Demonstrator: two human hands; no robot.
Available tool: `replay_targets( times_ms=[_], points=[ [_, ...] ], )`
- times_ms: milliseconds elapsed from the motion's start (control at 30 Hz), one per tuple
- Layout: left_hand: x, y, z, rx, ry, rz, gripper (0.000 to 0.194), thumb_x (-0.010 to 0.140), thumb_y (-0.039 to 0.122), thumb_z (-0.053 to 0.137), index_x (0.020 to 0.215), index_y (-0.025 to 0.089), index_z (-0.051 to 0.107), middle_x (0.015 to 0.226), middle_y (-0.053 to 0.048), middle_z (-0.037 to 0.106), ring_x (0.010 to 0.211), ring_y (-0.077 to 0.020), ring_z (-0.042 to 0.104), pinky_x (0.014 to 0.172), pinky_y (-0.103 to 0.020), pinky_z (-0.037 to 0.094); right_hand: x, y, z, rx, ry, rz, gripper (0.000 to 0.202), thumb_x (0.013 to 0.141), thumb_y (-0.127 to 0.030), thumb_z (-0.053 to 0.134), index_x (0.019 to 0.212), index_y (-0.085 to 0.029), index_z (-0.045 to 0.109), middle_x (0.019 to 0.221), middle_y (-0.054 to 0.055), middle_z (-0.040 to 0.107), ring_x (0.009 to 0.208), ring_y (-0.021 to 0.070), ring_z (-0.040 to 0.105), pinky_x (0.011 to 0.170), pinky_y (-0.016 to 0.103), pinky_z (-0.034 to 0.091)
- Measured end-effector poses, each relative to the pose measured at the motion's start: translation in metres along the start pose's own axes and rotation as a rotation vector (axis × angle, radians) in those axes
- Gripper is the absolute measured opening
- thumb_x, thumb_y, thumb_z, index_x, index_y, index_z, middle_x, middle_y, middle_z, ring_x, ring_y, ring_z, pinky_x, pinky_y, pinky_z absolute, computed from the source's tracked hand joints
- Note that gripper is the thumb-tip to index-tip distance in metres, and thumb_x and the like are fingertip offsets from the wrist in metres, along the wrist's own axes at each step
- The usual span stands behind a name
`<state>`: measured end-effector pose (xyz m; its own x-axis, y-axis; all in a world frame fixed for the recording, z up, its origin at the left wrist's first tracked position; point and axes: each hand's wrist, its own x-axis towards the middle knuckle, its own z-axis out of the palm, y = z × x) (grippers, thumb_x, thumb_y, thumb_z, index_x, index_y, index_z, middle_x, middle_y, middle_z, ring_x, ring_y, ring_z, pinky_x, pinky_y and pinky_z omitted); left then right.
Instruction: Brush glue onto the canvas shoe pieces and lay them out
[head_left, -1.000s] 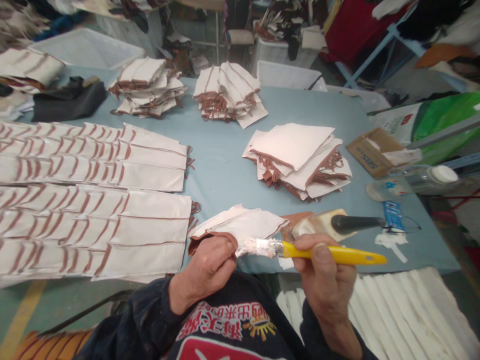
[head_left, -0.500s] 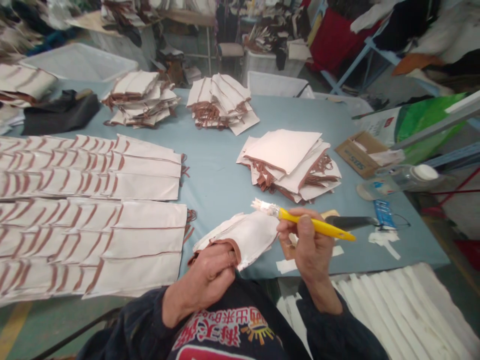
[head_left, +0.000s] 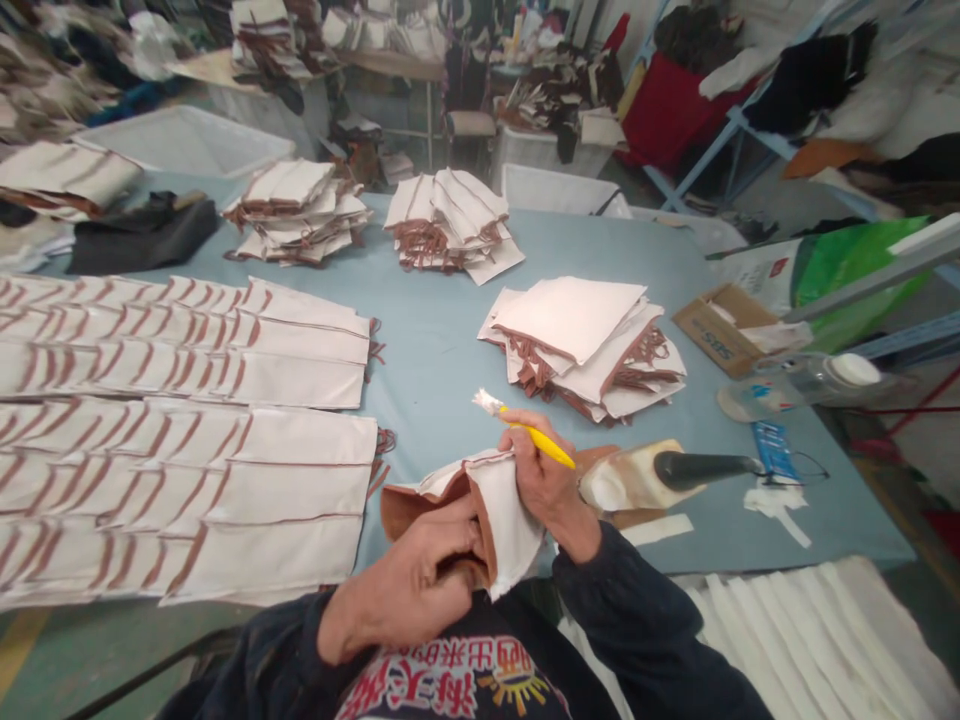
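At the table's near edge, my left hand (head_left: 412, 580) is closed on the brown-edged opening of a white fabric piece (head_left: 514, 520), some fingers hidden inside it. Closed round a yellow brush (head_left: 544, 440), my right hand (head_left: 547, 485) rests against the right side of the same piece. White material coats the bristles, which point up and left, clear of the fabric. Right of my right hand lies a cream, stained container (head_left: 619, 480) with a dark handle (head_left: 705, 468) across it.
Overlapping white pieces with brown edges (head_left: 300, 440) cover the left side. A stack of similar pieces (head_left: 574, 320) lies beyond my hands, with more stacks (head_left: 450, 220) farther back. A cardboard box (head_left: 716, 335), a clear bottle (head_left: 802, 385) and a blue packet (head_left: 776, 450) are at right.
My right hand has moved left with the brush, from beside the fabric piece onto its right side. The piece has lifted and its brown-edged opening gapes wider. The stained container is now less hidden.
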<state>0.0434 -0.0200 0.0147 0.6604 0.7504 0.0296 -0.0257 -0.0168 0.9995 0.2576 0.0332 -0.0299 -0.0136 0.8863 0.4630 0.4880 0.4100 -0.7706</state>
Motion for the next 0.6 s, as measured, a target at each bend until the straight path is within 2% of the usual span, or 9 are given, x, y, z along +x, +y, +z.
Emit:
replay_targets(
  times_ms=[67,133,200,267,367,433,500,567,600],
  points=[
    [-0.002,0.005,-0.008,-0.163,0.010,-0.114,0.020,0.079,0.015,0.062,0.098,0.020,0.066,0.098,-0.006,0.071,0.096,-0.0238,0.068,0.090,-0.036,0.056,-0.002,0.000,-0.002,-0.023,0.057,-0.006,0.027,0.113,-0.032,0.047,0.119,-0.021,0.071,0.082,0.002,0.078,0.066,0.0168,0.074,0.066,0.027,0.059],
    [-0.001,0.008,-0.015,-0.237,0.047,-0.182,0.023,0.082,0.026,0.067,0.104,0.021,0.065,0.097,-0.005,0.070,0.095,-0.0252,0.067,0.090,-0.039,0.056,-0.001,-0.002,-0.003,-0.040,0.084,-0.025,0.025,0.112,-0.033,0.051,0.119,-0.021,0.072,0.084,0.003,0.079,0.069,0.0173,0.075,0.067,0.027,0.059],
    [0.007,0.009,-0.018,-0.200,0.106,-0.217,0.019,0.086,0.037,0.069,0.091,0.021,0.061,0.087,-0.002,0.064,0.086,-0.0224,0.062,0.082,-0.035,0.054,0.001,-0.004,-0.002,-0.048,0.090,-0.054,0.024,0.110,-0.034,0.055,0.116,-0.021,0.074,0.083,0.004,0.079,0.069,0.0179,0.076,0.066,0.027,0.059],
    [0.019,0.007,-0.017,-0.102,0.195,-0.247,0.031,0.090,0.043,0.069,0.076,0.022,0.051,0.074,0.002,0.052,0.073,-0.0171,0.051,0.069,-0.029,0.046,0.005,-0.006,0.001,-0.052,0.090,-0.082,0.025,0.110,-0.034,0.055,0.113,-0.021,0.076,0.083,0.005,0.080,0.070,0.0185,0.076,0.068,0.028,0.060],
    [0.035,0.003,-0.016,-0.045,0.317,-0.264,0.039,0.093,0.049,0.067,0.074,0.023,0.045,0.069,0.006,0.042,0.064,-0.0127,0.038,0.059,-0.025,0.034,0.010,-0.009,0.002,-0.023,0.131,-0.050,0.030,0.111,-0.035,0.050,0.112,-0.020,0.075,0.086,0.006,0.081,0.071,0.0189,0.076,0.071,0.031,0.062],
    [0.040,0.001,-0.017,-0.070,0.316,-0.272,0.037,0.094,0.049,0.066,0.078,0.023,0.045,0.068,0.007,0.042,0.061,-0.0115,0.036,0.057,-0.024,0.031,0.011,-0.016,-0.007,0.063,0.257,0.037,0.032,0.112,-0.039,0.049,0.112,-0.020,0.074,0.079,0.004,0.078,0.064,0.0173,0.071,0.064,0.030,0.060],
    [0.040,0.002,-0.020,-0.055,0.294,-0.279,0.034,0.094,0.046,0.065,0.078,0.024,0.044,0.067,0.008,0.041,0.059,-0.0111,0.035,0.056,-0.023,0.029,0.010,-0.027,-0.022,0.190,0.403,0.111,0.033,0.112,-0.043,0.051,0.106,-0.020,0.073,0.066,-0.001,0.069,0.052,0.0145,0.061,0.052,0.026,0.051],
    [0.038,0.006,-0.024,0.001,0.283,-0.280,0.031,0.094,0.043,0.062,0.078,0.024,0.044,0.067,0.008,0.041,0.060,-0.0115,0.036,0.056,-0.024,0.030,0.007,-0.041,-0.038,0.294,0.381,0.114,0.034,0.111,-0.044,0.053,0.097,-0.021,0.074,0.057,-0.004,0.059,0.044,0.0127,0.052,0.044,0.024,0.042],
    [0.037,0.008,-0.024,0.025,0.277,-0.280,0.029,0.094,0.042,0.061,0.078,0.024,0.044,0.068,0.008,0.042,0.060,-0.0118,0.037,0.057,-0.024,0.031,0.007,-0.048,-0.045,0.326,0.288,0.098,0.034,0.110,-0.042,0.054,0.095,-0.021,0.075,0.055,-0.005,0.056,0.043,0.0127,0.051,0.044,0.024,0.042]
  ],
)
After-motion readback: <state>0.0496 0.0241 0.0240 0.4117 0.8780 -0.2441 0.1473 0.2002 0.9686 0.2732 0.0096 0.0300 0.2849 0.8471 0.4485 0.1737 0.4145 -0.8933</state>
